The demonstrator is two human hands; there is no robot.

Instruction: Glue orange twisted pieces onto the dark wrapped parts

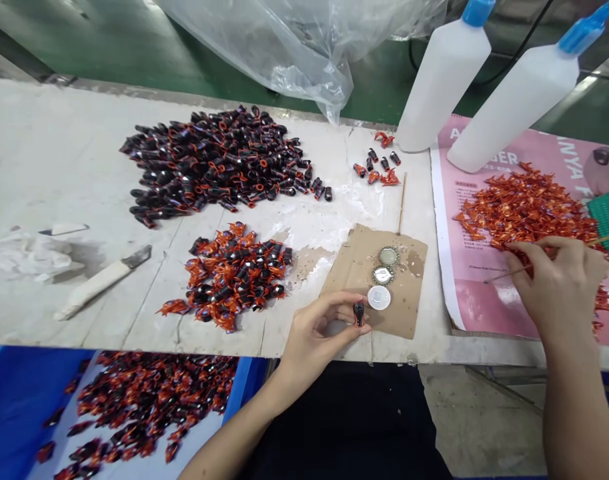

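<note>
Landmark: the cardboard pad (404,313) on the surface (59,167).

Your left hand (319,333) is at the pad's near left corner, thumb and fingers clamped on a small dark piece (359,313), held upright. Forearm comes in low from the near edge, wrist turned inward. Your right hand (559,280), well right of the pad, is closed on a thin wooden stick (509,272) just over a heap of loose orange foil scraps (527,207).

Left of the pad, a smaller pile of foil-frilled dark pieces (229,277). Beyond that pile, a larger heap of dark pieces with only thin orange trim (209,160). Nearer you, left of the pad, a blue tray (244,387) holds many frilled pieces.

Judging by these piles, much looks done, but the tray and frilled pile remain.
</note>
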